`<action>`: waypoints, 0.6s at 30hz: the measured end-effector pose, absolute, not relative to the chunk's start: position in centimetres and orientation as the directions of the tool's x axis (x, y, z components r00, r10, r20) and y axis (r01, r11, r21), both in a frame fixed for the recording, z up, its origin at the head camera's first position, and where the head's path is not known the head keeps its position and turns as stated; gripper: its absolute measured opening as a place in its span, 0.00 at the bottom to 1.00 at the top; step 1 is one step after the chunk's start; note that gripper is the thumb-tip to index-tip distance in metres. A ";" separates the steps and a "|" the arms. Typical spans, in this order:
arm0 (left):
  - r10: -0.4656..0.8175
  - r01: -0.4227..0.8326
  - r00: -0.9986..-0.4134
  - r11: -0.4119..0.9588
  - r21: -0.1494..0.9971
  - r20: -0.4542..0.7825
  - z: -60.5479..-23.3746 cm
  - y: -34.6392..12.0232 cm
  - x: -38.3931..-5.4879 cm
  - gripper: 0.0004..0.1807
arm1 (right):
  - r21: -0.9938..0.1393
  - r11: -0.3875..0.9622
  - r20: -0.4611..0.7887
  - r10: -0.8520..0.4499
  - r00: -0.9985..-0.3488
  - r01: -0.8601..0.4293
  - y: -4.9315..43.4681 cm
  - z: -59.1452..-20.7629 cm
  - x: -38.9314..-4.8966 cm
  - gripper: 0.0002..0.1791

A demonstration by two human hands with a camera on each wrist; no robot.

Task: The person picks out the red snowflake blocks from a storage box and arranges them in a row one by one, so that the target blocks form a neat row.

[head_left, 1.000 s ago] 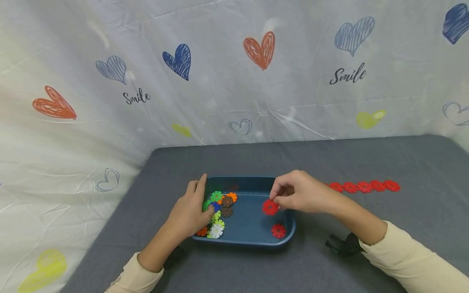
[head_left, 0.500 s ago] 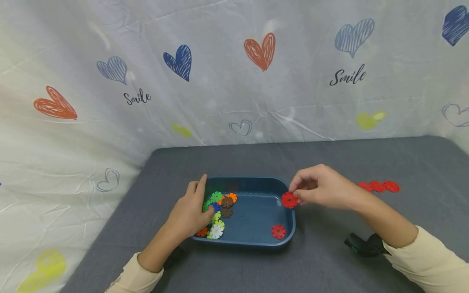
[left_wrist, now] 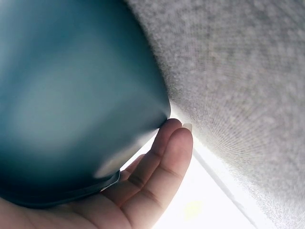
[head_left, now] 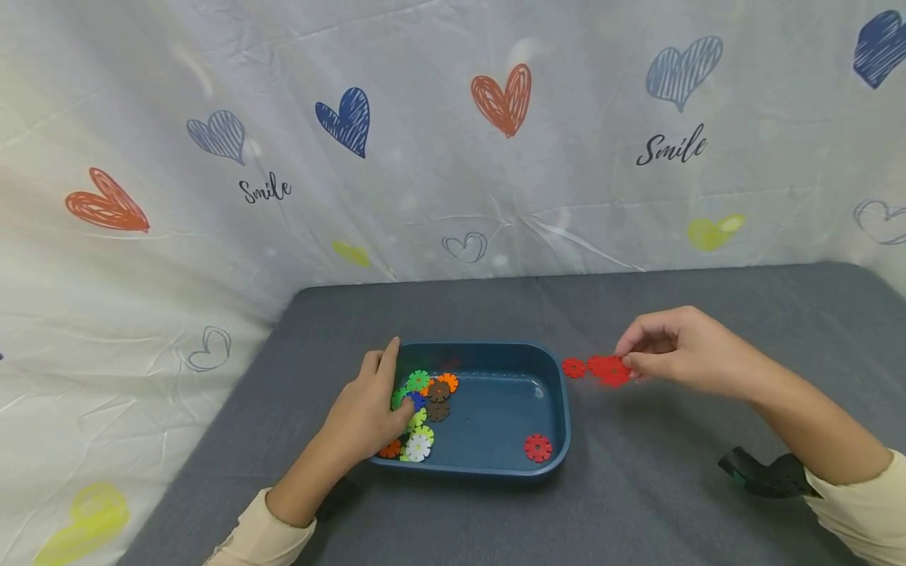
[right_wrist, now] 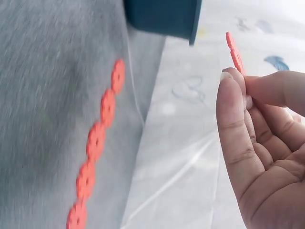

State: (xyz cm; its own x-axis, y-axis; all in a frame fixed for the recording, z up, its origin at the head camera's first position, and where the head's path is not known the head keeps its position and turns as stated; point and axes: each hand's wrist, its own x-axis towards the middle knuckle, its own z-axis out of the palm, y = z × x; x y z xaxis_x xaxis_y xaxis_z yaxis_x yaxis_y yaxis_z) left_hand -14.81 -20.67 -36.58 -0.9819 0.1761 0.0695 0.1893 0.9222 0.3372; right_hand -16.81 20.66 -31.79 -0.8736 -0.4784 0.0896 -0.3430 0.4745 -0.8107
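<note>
My left hand (head_left: 368, 405) grips the left end of a dark blue tray (head_left: 470, 472), thumb over the rim among the pieces inside. In the left wrist view its fingers (left_wrist: 174, 157) lie along the tray's outer wall (left_wrist: 71, 95). My right hand (head_left: 690, 350) pinches a red notched plastic disc (right_wrist: 237, 59) between thumb and fingertips, right of the tray. The held disc overlaps a row of red discs (head_left: 574, 368) on the table in the head view. Much of that row is hidden behind the hand there; the right wrist view shows several discs (right_wrist: 96, 142) in line.
Inside the tray, green, orange, brown, white and other coloured discs (head_left: 418, 447) crowd the left end. One red disc (head_left: 538, 448) lies at its front right corner. The grey table (head_left: 566, 527) meets a white curtain (head_left: 410, 189) printed with hearts at the back.
My right hand has carried the pinched red disc from above the tray, past its right rim, to over the red row. The left hand and tray have stayed put.
</note>
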 end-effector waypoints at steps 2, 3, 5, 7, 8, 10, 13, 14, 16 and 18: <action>0.178 0.191 -0.982 0.921 0.340 0.069 -36.6 -20.7 -14.8 0.50 | -0.792 0.507 0.087 -0.457 -0.885 -0.340 21.5 -31.7 -16.8 0.04; 0.181 0.195 -0.981 0.919 0.341 0.073 -36.6 -20.6 -14.8 0.50 | -0.785 0.523 0.081 -0.445 -0.892 -0.333 21.9 -31.7 -16.7 0.04; 0.186 0.200 -0.980 0.917 0.345 0.074 -36.6 -20.6 -14.8 0.49 | -0.768 0.559 0.068 -0.414 -0.908 -0.313 22.8 -31.5 -16.7 0.05; 0.190 0.204 -0.979 0.916 0.345 0.075 -36.6 -20.6 -14.7 0.49 | -0.751 0.595 0.052 -0.379 -0.924 -0.286 23.8 -31.4 -16.6 0.06; 0.191 0.205 -0.979 0.916 0.344 0.075 -36.6 -20.6 -14.7 0.49 | -0.747 0.610 0.037 -0.358 -0.933 -0.264 24.4 -31.3 -16.6 0.07; 0.189 0.202 -0.979 0.917 0.344 0.072 -36.5 -20.6 -14.8 0.49 | -0.739 0.633 0.022 -0.319 -0.947 -0.230 25.5 -31.4 -16.6 0.08; 0.188 0.201 -0.980 0.919 0.340 0.072 -36.5 -20.6 -14.8 0.49 | -0.731 0.658 -0.003 -0.271 -0.963 -0.183 27.3 -31.6 -16.7 0.10; 0.187 0.201 -0.980 0.919 0.340 0.073 -36.5 -20.6 -14.8 0.49 | -0.728 0.664 -0.007 -0.257 -0.966 -0.171 27.9 -31.8 -16.8 0.10; 0.188 0.202 -0.979 0.918 0.340 0.075 -36.6 -20.6 -14.9 0.49 | -0.709 0.689 -0.015 -0.232 -0.973 -0.153 29.2 -32.1 -17.2 0.11; 0.188 0.202 -0.979 0.919 0.339 0.074 -36.6 -20.6 -14.9 0.49 | -0.683 0.716 -0.024 -0.218 -0.976 -0.144 30.5 -32.4 -17.7 0.12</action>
State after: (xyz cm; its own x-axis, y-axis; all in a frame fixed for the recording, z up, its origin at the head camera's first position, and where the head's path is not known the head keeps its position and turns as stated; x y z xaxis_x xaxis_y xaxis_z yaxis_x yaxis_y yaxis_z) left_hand -14.86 -20.57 -36.55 -0.9794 0.1878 0.0741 0.2018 0.9188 0.3392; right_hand -17.69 30.48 -32.39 -0.9756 -0.2181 -0.0237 -0.1435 0.7162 -0.6830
